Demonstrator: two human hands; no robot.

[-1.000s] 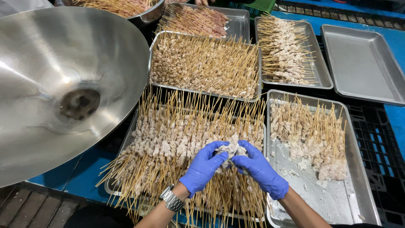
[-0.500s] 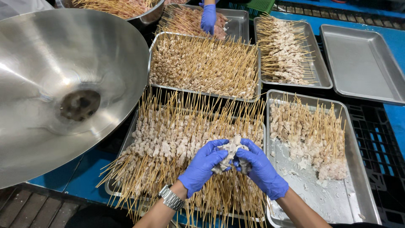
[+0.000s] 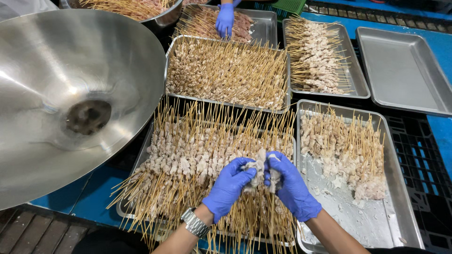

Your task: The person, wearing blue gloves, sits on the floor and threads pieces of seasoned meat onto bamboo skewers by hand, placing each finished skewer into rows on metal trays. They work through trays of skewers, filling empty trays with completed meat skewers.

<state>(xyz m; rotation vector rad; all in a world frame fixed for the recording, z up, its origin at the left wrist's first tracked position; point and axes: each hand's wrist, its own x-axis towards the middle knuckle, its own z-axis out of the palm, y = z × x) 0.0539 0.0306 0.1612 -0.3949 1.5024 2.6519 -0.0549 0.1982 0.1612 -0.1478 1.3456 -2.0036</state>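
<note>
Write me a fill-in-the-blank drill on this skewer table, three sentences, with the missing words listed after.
1. Both hands, the left hand and the right hand, wear gloves coloured ____.
2. The watch sits on the ____ wrist.
3. The metal tray at the far right holds ____ skewers, unlike the heaped tray under the hands, which hold a clump of meat between them.

Missing words: blue; left; no
</note>
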